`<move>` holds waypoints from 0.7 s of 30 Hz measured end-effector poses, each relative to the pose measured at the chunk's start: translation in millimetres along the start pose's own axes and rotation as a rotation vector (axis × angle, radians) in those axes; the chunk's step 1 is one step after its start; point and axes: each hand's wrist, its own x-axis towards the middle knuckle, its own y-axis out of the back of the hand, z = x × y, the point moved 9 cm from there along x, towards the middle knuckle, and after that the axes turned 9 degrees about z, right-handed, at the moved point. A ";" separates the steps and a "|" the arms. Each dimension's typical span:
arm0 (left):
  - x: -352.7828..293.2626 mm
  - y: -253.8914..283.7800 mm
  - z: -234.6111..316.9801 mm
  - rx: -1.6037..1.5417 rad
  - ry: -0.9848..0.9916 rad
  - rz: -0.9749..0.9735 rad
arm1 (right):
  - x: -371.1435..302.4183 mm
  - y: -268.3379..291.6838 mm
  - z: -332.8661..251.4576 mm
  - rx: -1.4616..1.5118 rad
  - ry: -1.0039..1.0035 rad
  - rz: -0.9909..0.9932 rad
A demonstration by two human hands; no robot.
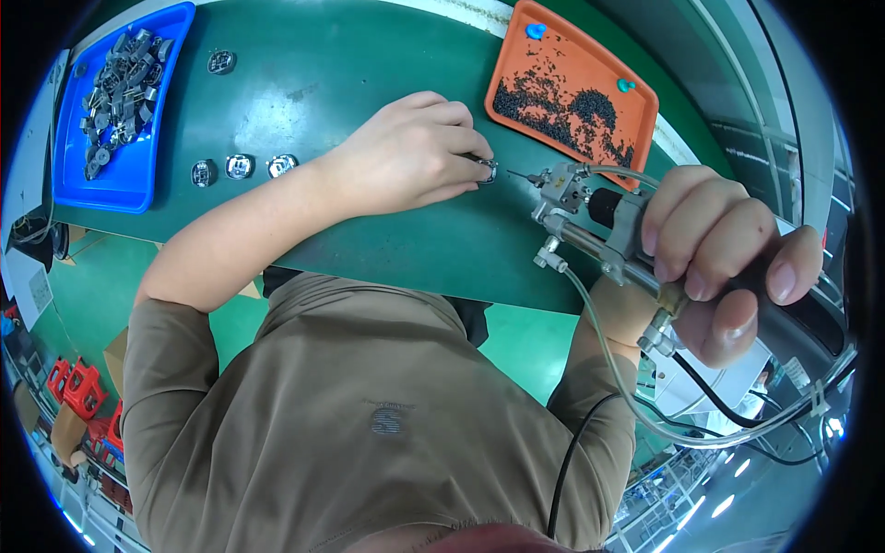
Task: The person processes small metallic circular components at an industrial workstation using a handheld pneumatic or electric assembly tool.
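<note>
Green and smooth, the counter point(350, 55) shone under the lights, with a paler green floor point(525, 341) below it and red stools point(83, 389) well off to the left. On it lay the orange tray point(564, 53), shallow with rounded corners, holding tiny black bits point(593, 109) in grainy drifts, plus a blue knob point(536, 31) and a teal knob point(626, 86).

Just left of that tray and nearer the person was the small, rounded, metallic part point(489, 171). The person's left grip point(419, 152) was pinched on it, fingers bent and hiding most of it. The right grip point(719, 240), right of the tray and nearer the person, was wrapped around the gun point(590, 241), a tool of silvery metal blocks and rods. Its thin needle point(521, 174) pointed at the part, near but apart from it.

Well left of the orange tray, four loose parts point(240, 166) sat on the counter, the left forearm point(267, 210) covering the edge of one. Farther left, a glossy blue tray point(111, 192) held heaped grey pieces point(124, 88).

Below the orange tray, a clear hose point(604, 341) and a black cable point(570, 456) crossed in front of the right sleeve point(599, 405).
</note>
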 end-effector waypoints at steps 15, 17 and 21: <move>-2.2 -2.7 -2.8 -0.009 0.041 -0.029 | -1.5 -9.8 24.3 0.083 0.017 -0.039; -2.8 -2.3 -2.7 -0.007 0.045 -0.032 | -1.5 -8.9 24.2 0.084 0.027 -0.029; -3.4 -3.5 -1.6 0.001 0.045 -0.033 | -3.5 -10.1 22.7 0.062 0.027 -0.049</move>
